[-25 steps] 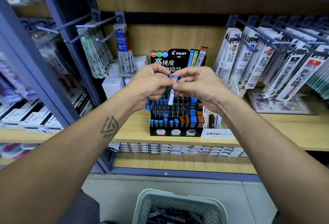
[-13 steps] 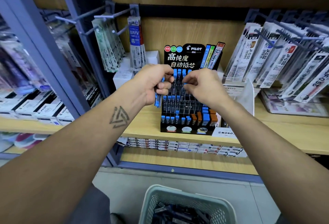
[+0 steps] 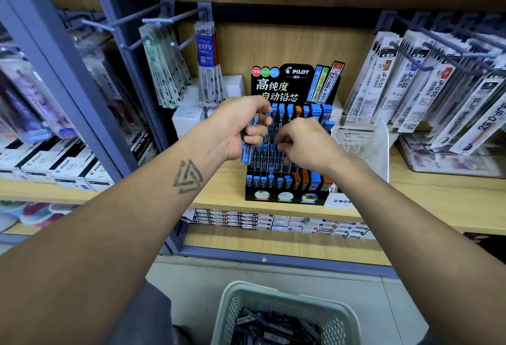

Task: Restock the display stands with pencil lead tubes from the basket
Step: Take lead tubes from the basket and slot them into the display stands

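Note:
The black Pilot display stand (image 3: 284, 197) sits on the wooden shelf, its tiers holding blue- and orange-capped pencil lead tubes. My left hand (image 3: 241, 125) grips a small bundle of blue-capped lead tubes (image 3: 246, 150) at the stand's left side. Just right of it, my right hand (image 3: 306, 142) hovers over the middle tier, fingers curled down and pinching one tube at the slots; the tube is mostly hidden by the fingers. The pale green basket (image 3: 287, 296) stands on the floor below, with several dark tubes (image 3: 273, 328) inside.
Refill packs hang on hooks to the left (image 3: 164, 70) and right (image 3: 410, 84) of the stand. A clear acrylic holder (image 3: 380, 147) stands right beside it. White boxes (image 3: 68, 169) line the left shelf, and small boxes (image 3: 273, 221) fill the ledge below.
Both hands have dropped from in front of the stand's sign to its tiers. My right hand has moved down to the middle row while my left keeps its bundle.

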The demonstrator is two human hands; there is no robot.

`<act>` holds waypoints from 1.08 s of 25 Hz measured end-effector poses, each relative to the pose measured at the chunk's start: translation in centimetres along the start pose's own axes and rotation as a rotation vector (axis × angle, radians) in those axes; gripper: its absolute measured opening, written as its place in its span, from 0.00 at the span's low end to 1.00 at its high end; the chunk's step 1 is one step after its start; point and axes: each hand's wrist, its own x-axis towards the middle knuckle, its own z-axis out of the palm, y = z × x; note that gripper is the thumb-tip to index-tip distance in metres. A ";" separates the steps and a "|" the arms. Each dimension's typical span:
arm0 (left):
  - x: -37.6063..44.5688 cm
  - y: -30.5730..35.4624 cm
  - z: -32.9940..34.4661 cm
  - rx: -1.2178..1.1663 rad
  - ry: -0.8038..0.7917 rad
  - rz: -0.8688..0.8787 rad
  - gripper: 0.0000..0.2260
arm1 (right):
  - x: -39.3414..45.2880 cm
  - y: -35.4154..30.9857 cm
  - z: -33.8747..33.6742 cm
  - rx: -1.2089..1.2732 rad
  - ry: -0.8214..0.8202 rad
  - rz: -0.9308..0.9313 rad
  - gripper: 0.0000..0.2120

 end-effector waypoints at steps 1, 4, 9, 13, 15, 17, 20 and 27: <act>0.0 0.0 0.0 -0.004 -0.005 -0.010 0.03 | 0.0 0.0 -0.1 0.004 -0.006 0.011 0.08; -0.3 0.0 0.2 -0.007 -0.016 -0.042 0.09 | -0.1 -0.2 -1.0 0.013 0.006 0.041 0.11; -1.0 -0.3 1.2 -0.027 -0.186 -0.161 0.23 | -1.2 -1.6 -4.3 0.605 0.204 0.142 0.07; -1.2 -0.8 2.7 -0.005 -0.337 -0.162 0.30 | -3.1 -2.9 -5.7 0.779 0.060 -0.017 0.05; -1.4 -0.9 3.2 -0.016 -0.366 -0.172 0.31 | -3.0 -2.5 -5.7 0.753 0.011 -0.007 0.08; -1.3 -1.0 3.3 -0.023 -0.386 -0.190 0.33 | -2.8 -2.0 -5.6 0.746 0.010 0.036 0.10; -1.3 -1.1 3.4 -0.027 -0.442 -0.222 0.35 | -2.9 -1.7 -5.7 0.814 -0.002 0.095 0.09; -1.5 -1.4 3.4 -0.002 -0.344 -0.208 0.32 | -2.9 -2.4 -4.9 0.902 -0.031 0.140 0.11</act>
